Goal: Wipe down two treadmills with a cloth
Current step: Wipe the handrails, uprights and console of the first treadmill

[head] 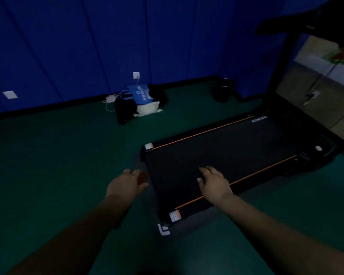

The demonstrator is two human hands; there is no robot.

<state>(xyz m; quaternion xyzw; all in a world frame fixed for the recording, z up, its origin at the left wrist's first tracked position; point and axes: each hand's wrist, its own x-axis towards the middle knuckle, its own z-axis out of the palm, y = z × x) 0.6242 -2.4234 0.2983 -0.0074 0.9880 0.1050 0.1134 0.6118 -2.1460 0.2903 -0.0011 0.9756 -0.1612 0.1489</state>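
Observation:
A black treadmill (232,147) with orange side stripes lies on the green floor, its belt running from centre to upper right, where its upright frame and console (314,22) rise. My left hand (127,182) hovers over the floor just left of the belt's rear end, fingers loosely spread and holding nothing. My right hand (213,181) reaches over the belt near its right orange stripe, fingers relaxed and empty. No cloth shows in either hand. Only one treadmill is in view.
Blue padded panels (107,46) line the far wall. A pile of bags (139,102), blue, black and white, sits by a wall socket with a charger cable. A dark round bin (223,90) stands in the corner. Pale cabinets (326,92) are behind the treadmill frame.

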